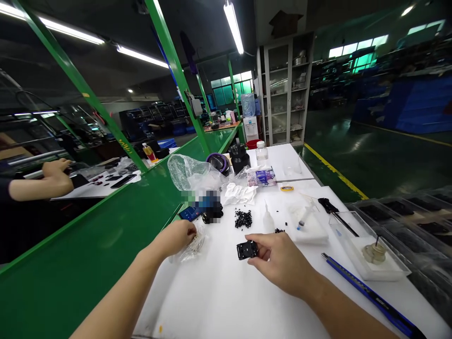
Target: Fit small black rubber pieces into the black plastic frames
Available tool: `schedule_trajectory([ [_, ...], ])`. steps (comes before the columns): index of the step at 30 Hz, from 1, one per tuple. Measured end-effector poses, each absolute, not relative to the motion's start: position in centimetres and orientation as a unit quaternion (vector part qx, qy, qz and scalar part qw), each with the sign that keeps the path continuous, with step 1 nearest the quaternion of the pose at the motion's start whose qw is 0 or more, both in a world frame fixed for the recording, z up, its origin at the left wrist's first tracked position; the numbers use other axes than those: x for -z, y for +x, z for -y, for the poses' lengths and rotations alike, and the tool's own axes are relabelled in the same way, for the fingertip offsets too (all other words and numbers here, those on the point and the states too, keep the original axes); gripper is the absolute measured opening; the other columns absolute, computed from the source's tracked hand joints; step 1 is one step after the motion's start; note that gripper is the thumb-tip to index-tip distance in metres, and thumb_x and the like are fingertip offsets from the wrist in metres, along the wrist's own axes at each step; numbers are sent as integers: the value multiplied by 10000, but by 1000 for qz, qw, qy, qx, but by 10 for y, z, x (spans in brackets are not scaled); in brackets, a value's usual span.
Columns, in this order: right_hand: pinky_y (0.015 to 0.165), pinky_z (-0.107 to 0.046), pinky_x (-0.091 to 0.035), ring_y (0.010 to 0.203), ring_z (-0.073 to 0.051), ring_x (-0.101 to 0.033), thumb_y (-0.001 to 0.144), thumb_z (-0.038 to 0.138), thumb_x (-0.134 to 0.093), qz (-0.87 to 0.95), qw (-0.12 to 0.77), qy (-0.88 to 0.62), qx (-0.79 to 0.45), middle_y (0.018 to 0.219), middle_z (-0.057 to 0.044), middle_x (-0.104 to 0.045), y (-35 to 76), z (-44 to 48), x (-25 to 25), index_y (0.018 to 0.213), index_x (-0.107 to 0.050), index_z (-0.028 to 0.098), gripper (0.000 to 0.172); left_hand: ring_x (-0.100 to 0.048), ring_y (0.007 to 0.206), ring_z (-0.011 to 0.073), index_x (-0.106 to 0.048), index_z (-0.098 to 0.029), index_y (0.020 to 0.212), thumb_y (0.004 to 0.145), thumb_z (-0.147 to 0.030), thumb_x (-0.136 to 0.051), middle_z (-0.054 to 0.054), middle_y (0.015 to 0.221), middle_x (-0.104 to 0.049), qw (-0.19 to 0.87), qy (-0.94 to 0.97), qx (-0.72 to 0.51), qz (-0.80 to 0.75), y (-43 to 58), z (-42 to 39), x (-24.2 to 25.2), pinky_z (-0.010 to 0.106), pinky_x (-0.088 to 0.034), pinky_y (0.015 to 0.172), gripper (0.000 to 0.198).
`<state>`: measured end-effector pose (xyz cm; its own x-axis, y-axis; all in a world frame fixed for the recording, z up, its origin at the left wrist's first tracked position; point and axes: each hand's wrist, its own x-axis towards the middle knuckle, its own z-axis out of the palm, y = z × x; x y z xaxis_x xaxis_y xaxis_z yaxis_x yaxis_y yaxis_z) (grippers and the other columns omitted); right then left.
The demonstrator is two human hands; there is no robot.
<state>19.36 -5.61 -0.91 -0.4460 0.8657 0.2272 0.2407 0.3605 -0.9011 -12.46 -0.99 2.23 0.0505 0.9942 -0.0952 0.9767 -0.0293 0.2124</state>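
Observation:
My right hand [280,256] pinches a small black rectangular plastic part [246,250] between thumb and fingers, just above the white table [208,296]. Off to the left, my left hand [178,237] has its fingers curled down at a clear plastic bag [193,249] of small light-coloured pieces. What those fingertips hold, if anything, is hidden. Beyond the black part lies a loose pile of tiny black pieces [243,218]. A white squeeze bottle [268,219] with a thin nozzle stands near my right hand, with more tiny black pieces [279,230] by its base.
On the right lie a blue utility knife [370,292], a black-handled screwdriver [337,216], and a clear tray [374,259] holding a small jar. A syringe [304,219] rests on a white pad. Behind are crumpled tissue [240,193] and a black jug [239,157]. Another person's arm [42,183] is across the green partition.

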Motion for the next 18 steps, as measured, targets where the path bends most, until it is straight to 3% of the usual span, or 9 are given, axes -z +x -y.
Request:
schedule_trajectory([
  [8, 688, -291, -521, 678, -161, -657, 786, 182, -686, 751, 350, -385, -406, 763, 8, -732, 193, 54, 9, 1160, -700, 231, 377, -648, 767, 223, -732, -261, 780, 774, -372, -545, 43, 902, -731, 112, 735, -23, -668, -137, -1, -11, 290, -447, 685, 217],
  [18, 678, -287, -509, 662, -155, -649, 792, 170, -680, 762, 341, -384, -394, 749, 15, -726, 192, 55, 11, 1150, -700, 240, 365, -597, 685, 208, -685, -246, 818, 850, -432, -483, 39, 806, -700, 74, 730, -28, -678, -144, 16, -29, 281, -378, 602, 277],
])
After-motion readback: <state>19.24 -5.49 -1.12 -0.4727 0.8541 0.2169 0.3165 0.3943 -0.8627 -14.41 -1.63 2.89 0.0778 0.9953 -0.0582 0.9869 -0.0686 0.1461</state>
